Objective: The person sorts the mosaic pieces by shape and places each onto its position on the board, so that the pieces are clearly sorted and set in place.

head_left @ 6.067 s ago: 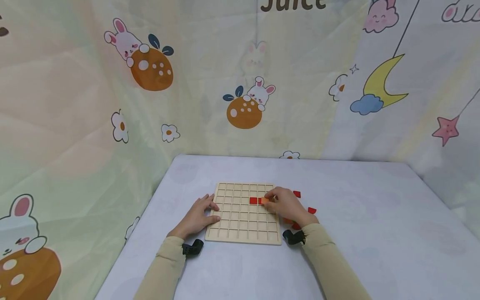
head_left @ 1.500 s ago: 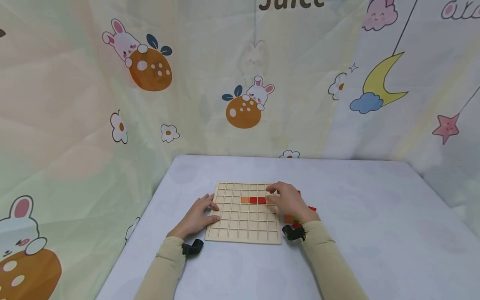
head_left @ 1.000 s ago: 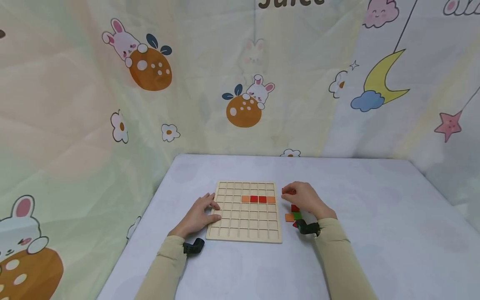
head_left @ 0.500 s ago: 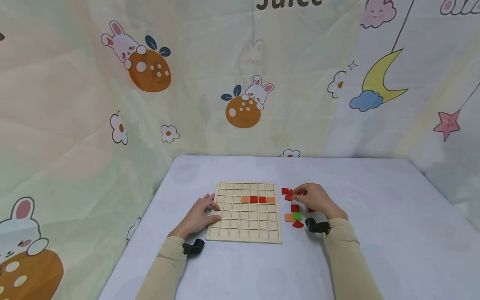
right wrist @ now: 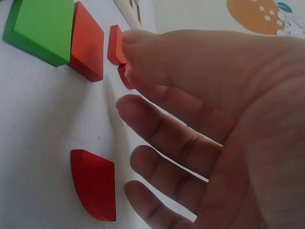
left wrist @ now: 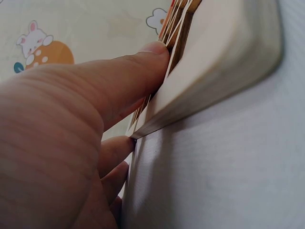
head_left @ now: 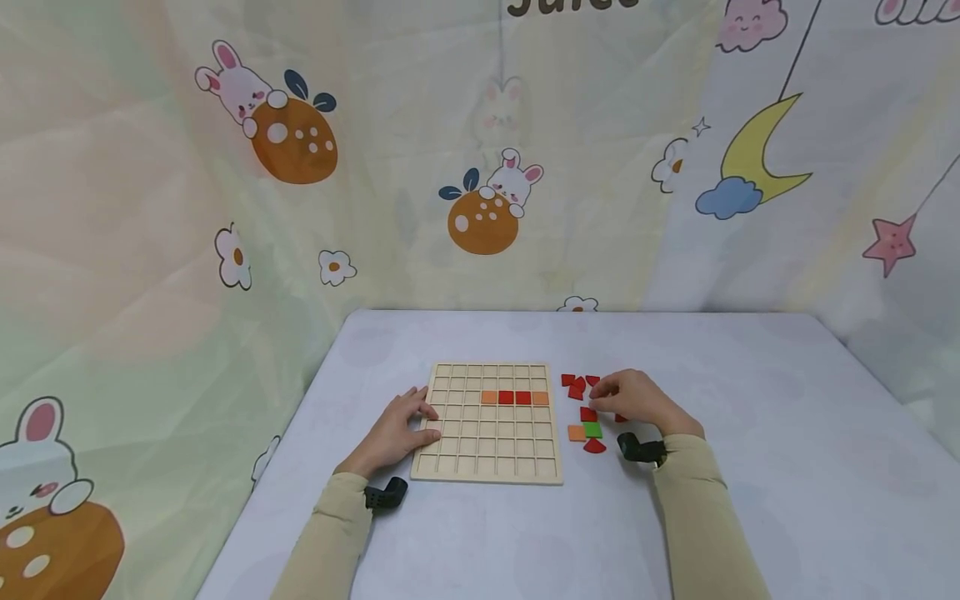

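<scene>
My left hand [head_left: 400, 429] rests at the left edge of a pale wooden grid board [head_left: 487, 462]. In the left wrist view its thumb [left wrist: 138, 67] lies on the board's rim, with the other fingers along the side. A row of flat tiles sits in the grid: an orange tile [head_left: 490, 397], two red tiles [head_left: 515, 397] and another orange tile [head_left: 540, 398]. To the right, my right hand [head_left: 636, 397] hovers over loose pieces, fingers loosely bent and holding nothing visible. Its thumb and index tips hide part of some small red pieces [right wrist: 115, 45].
Right of the board lie several red pieces [head_left: 576, 388], a red square [head_left: 588, 413], a green square [head_left: 592, 429], an orange square [head_left: 576, 432] and a red fan-shaped piece [head_left: 595, 446]. Another rounded red piece [right wrist: 95, 186] lies below my right fingers. Printed cloth [head_left: 390, 167] hangs behind the table.
An orange tile now shows at each end of the red pair on the board. My right hand has moved from the board to the loose pieces, which are spread apart. The left hand stays put.
</scene>
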The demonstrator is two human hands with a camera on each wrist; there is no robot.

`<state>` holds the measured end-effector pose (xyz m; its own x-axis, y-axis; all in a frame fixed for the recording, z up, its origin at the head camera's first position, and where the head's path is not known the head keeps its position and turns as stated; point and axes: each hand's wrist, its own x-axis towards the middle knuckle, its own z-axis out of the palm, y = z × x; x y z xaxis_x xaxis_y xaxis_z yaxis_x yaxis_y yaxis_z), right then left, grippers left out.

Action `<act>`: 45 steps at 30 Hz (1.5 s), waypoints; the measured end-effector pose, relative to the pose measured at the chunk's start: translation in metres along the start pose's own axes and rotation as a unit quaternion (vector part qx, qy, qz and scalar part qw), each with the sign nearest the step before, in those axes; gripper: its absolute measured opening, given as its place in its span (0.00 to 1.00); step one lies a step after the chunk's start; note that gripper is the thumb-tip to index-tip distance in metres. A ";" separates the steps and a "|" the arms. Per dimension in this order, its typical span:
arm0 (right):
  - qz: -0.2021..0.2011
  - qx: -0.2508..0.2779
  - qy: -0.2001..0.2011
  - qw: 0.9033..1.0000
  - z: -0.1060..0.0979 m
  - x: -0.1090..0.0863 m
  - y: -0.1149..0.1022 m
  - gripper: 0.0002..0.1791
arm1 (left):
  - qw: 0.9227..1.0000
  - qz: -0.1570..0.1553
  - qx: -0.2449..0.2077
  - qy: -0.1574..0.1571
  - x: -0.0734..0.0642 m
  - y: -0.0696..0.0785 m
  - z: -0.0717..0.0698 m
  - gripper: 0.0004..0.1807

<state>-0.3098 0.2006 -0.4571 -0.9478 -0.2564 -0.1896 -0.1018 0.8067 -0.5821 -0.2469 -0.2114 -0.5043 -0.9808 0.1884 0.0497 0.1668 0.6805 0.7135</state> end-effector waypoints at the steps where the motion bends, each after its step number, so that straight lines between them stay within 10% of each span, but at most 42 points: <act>1: 0.001 0.000 -0.003 1.000 0.001 0.000 0.000 0.14 | 1.000 -0.001 -0.001 0.000 0.000 0.000 0.000 0.12; 45: 0.000 -0.020 -0.029 0.999 0.008 0.005 -0.003 0.12 | 1.000 -0.008 -0.003 -0.004 -0.002 0.005 -0.003 0.12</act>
<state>-0.3119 0.1933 -0.4626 -0.9290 -0.2860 -0.2350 -0.1157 0.8273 -0.5497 -0.2442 -0.2105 -0.4992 -0.9825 0.1830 0.0333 0.1508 0.6785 0.7190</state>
